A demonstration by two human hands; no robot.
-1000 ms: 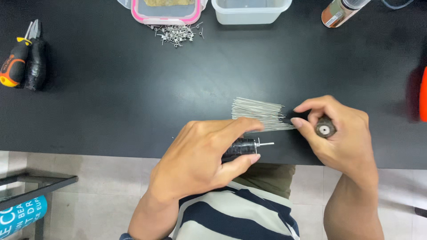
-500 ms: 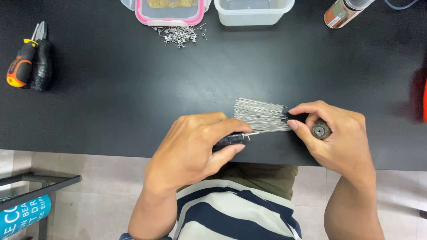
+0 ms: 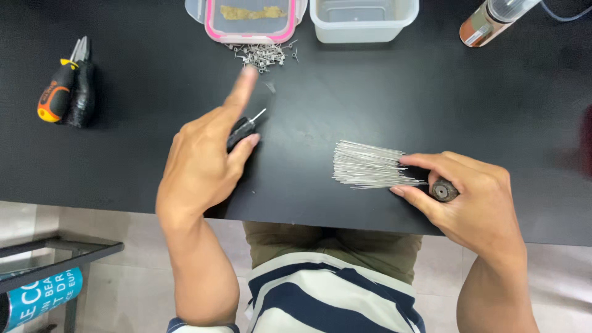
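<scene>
My left hand (image 3: 206, 157) grips a small black-handled screwdriver (image 3: 242, 128), its thin metal tip pointing up and right, while my index finger stretches out toward a pile of small metal screws (image 3: 262, 54). My right hand (image 3: 468, 194) holds the dark round base (image 3: 444, 190) of a wire brush, whose thin silver bristles (image 3: 367, 165) fan out to the left over the black table (image 3: 345, 92).
A pink-rimmed container lid (image 3: 250, 18) and a clear plastic tub (image 3: 364, 18) sit at the table's far edge. An orange-and-black screwdriver and dark pliers (image 3: 68, 89) lie at the left. A brown bottle (image 3: 487, 21) stands far right.
My left hand has moved away from the brush, up and left toward the screws, carrying the small screwdriver with the index finger extended. The right hand still holds the brush.
</scene>
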